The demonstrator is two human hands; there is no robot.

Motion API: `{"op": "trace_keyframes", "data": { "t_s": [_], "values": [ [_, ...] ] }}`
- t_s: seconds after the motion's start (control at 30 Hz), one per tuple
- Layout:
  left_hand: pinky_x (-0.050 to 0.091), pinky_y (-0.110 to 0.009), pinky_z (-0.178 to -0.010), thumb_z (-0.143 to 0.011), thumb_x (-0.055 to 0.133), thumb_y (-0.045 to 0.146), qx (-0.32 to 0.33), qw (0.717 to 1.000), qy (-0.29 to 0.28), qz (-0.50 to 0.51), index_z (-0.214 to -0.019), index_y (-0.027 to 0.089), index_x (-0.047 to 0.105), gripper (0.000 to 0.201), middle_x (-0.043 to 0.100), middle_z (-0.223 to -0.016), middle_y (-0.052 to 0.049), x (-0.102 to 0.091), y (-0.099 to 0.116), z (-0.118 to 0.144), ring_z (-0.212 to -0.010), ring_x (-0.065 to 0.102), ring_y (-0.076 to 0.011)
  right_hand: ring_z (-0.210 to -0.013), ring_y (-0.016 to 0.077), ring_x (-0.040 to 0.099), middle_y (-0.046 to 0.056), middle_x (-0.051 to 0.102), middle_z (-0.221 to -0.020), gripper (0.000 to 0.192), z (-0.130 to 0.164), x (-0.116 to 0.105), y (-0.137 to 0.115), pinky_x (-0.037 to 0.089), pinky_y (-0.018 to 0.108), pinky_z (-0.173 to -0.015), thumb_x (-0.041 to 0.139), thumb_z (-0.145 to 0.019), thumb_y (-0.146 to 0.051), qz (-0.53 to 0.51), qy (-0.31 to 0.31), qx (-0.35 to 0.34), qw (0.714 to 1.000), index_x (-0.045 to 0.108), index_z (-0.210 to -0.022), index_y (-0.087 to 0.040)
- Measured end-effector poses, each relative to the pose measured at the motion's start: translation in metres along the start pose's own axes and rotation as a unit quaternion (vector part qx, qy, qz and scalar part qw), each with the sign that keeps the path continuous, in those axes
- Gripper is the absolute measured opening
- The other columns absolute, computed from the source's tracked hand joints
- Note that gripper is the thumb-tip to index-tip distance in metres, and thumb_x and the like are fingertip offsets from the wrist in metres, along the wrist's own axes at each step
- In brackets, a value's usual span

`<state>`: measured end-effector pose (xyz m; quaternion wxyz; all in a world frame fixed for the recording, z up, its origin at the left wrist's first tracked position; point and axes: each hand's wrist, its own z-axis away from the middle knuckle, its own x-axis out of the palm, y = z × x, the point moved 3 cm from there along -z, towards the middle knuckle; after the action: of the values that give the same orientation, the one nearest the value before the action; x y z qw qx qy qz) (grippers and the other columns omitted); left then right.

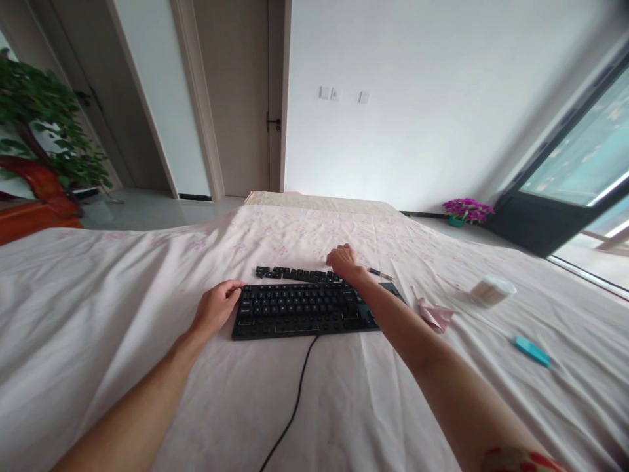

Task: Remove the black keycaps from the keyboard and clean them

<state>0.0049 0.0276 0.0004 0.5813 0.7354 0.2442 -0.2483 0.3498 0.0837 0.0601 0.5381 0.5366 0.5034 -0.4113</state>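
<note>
A black keyboard point(295, 309) lies on the cloth, its cable point(298, 400) running from the near edge toward me. Bare key positions show along its near row and at the right. My left hand point(219, 305) grips the keyboard's far left corner between thumb and fingers. Just past the far edge, several loose black keycaps point(301, 275) lie in a rough row. Over the right end of that row is my right hand point(344, 259), its fingers curled in; whatever they hold is hidden. A thin tool with a dark handle point(374, 271) rests to its right.
The bed-like surface has a pale floral cloth point(206, 393). To the right lie a crumpled pink cloth point(435, 316), a clear tub of what look like cotton swabs point(491, 290) and a teal object point(532, 351). Beyond stand purple flowers point(468, 210) and a closed door point(233, 98).
</note>
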Motion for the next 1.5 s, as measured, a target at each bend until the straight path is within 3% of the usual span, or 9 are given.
{"op": "trace_keyframes", "data": {
  "t_s": [0.1, 0.23, 0.37, 0.5, 1.03, 1.5],
  "values": [
    [0.047, -0.024, -0.078, -0.081, 0.048, 0.035, 0.005, 1.0, -0.002, 0.002, -0.105, 0.024, 0.067, 0.033, 0.072, -0.098, -0.001, 0.0, -0.001, 0.0, -0.087, 0.065, -0.0169, -0.098, 0.0223, 0.056, 0.009, 0.07, -0.099, 0.023, 0.021, -0.012, 0.0, 0.028, 0.032, -0.084, 0.052, -0.09, -0.029, -0.018, 0.027, -0.005, 0.999, 0.074, -0.092, -0.021],
    [0.047, -0.024, -0.076, -0.082, 0.047, 0.036, -0.001, 1.0, -0.008, 0.003, -0.106, 0.025, 0.067, 0.033, 0.072, -0.097, 0.0, -0.001, -0.002, 0.0, -0.085, 0.065, -0.0169, -0.097, 0.0172, 0.056, 0.001, 0.068, -0.102, 0.029, 0.073, -0.026, -0.002, 0.03, 0.028, -0.083, 0.042, -0.095, -0.037, -0.052, 0.069, -0.032, 0.996, 0.068, -0.108, -0.03],
    [0.047, -0.024, -0.074, -0.081, 0.047, 0.036, -0.004, 1.0, -0.012, -0.002, -0.104, 0.025, 0.067, 0.032, 0.072, -0.096, 0.001, -0.001, -0.002, 0.0, -0.084, 0.065, -0.0171, -0.088, 0.0159, 0.056, 0.001, 0.067, -0.093, 0.024, 0.132, -0.029, -0.008, 0.032, 0.028, -0.079, 0.049, -0.093, -0.036, -0.143, 0.137, -0.085, 0.977, 0.069, -0.103, -0.028],
    [0.046, -0.023, -0.075, -0.081, 0.047, 0.035, -0.004, 1.0, -0.007, -0.01, -0.102, 0.026, 0.067, 0.03, 0.072, -0.096, 0.002, -0.001, 0.0, 0.001, -0.086, 0.065, -0.017, -0.084, 0.0166, 0.053, 0.001, 0.065, -0.086, 0.018, 0.164, -0.023, -0.014, 0.032, 0.029, -0.077, 0.055, -0.09, -0.032, -0.131, 0.157, -0.085, 0.975, 0.069, -0.101, -0.028],
    [0.048, -0.023, -0.076, -0.08, 0.047, 0.035, -0.002, 1.0, -0.003, -0.01, -0.105, 0.025, 0.067, 0.033, 0.072, -0.1, 0.001, -0.001, 0.001, 0.002, -0.091, 0.065, -0.0181, -0.081, 0.0181, 0.048, 0.002, 0.06, -0.078, 0.013, 0.171, -0.013, -0.032, 0.028, 0.033, -0.075, 0.056, -0.09, -0.028, -0.007, 0.179, -0.132, 0.975, 0.066, -0.098, -0.024],
    [0.047, -0.022, -0.075, -0.081, 0.047, 0.035, 0.001, 1.0, -0.005, -0.018, -0.105, 0.026, 0.067, 0.032, 0.072, -0.102, 0.001, -0.002, 0.001, 0.003, -0.091, 0.065, -0.0177, -0.079, 0.0182, 0.048, 0.003, 0.059, -0.077, 0.016, 0.171, -0.01, -0.03, 0.027, 0.033, -0.075, 0.049, -0.093, -0.025, 0.002, 0.176, -0.151, 0.973, 0.065, -0.098, -0.022]
  ]
}}
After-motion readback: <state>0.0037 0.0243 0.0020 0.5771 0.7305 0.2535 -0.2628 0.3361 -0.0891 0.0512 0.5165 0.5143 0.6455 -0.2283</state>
